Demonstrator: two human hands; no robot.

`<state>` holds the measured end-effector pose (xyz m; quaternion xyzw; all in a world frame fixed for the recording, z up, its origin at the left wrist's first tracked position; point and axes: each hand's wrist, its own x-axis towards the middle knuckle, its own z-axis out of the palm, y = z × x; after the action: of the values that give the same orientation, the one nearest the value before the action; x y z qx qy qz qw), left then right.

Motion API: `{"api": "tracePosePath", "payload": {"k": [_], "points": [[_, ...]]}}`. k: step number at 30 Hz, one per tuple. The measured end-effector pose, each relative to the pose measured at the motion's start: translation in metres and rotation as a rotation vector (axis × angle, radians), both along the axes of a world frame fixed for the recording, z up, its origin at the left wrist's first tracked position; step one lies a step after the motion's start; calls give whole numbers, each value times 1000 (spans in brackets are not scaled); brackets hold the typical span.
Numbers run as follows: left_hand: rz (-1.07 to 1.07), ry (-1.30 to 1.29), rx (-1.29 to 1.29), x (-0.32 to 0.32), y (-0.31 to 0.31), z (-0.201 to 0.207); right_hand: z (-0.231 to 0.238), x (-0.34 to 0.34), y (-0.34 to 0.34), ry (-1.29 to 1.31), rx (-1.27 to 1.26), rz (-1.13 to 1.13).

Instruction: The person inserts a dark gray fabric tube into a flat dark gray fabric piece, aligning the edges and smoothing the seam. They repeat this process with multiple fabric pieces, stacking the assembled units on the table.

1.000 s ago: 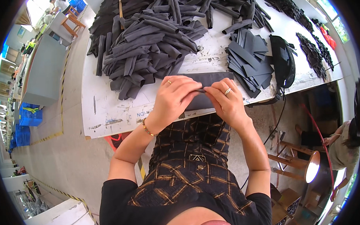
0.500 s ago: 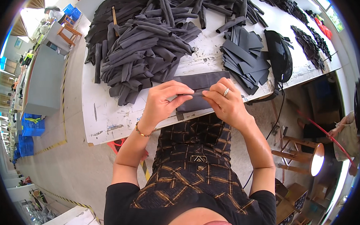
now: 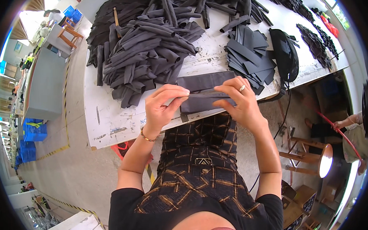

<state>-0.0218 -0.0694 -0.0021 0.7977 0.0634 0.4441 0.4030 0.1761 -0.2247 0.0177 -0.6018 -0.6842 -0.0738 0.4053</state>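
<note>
A dark grey fabric piece (image 3: 205, 82) lies at the table's near edge, in front of my body, with a raised fold or seam running across its middle. My left hand (image 3: 164, 102) pinches the left end of that fold between thumb and fingers. Over the right end is my right hand (image 3: 241, 97), its thumb and forefinger spread apart around the fold; a ring is on one finger. Just beyond the fabric, to the left, rises a heap of dark folded fabric strips (image 3: 149, 51). Flat black rectangular panels (image 3: 251, 56) lie in a loose stack beyond my right hand.
A black mesh bag (image 3: 285, 54) sits near the white table's (image 3: 111, 117) right edge. More dark pieces (image 3: 315, 49) lie farther right. A wooden stool (image 3: 323, 161) stands on the floor at right, near another person holding a red strip (image 3: 347, 143). Blue crates (image 3: 34, 129) stand at left.
My hands have moved apart from the middle of the fabric. The right hand has slid right and its fingers have opened; the left has shifted slightly left, still pinching.
</note>
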Motion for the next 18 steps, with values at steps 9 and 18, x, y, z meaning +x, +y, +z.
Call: {"api": "tracePosePath", "payload": {"k": [9, 18], "points": [[-57, -44, 182, -8, 1, -18, -17, 3, -23, -238, 102, -57], [-103, 221, 397, -19, -6, -55, -61, 8, -32, -336, 19, 10]]}}
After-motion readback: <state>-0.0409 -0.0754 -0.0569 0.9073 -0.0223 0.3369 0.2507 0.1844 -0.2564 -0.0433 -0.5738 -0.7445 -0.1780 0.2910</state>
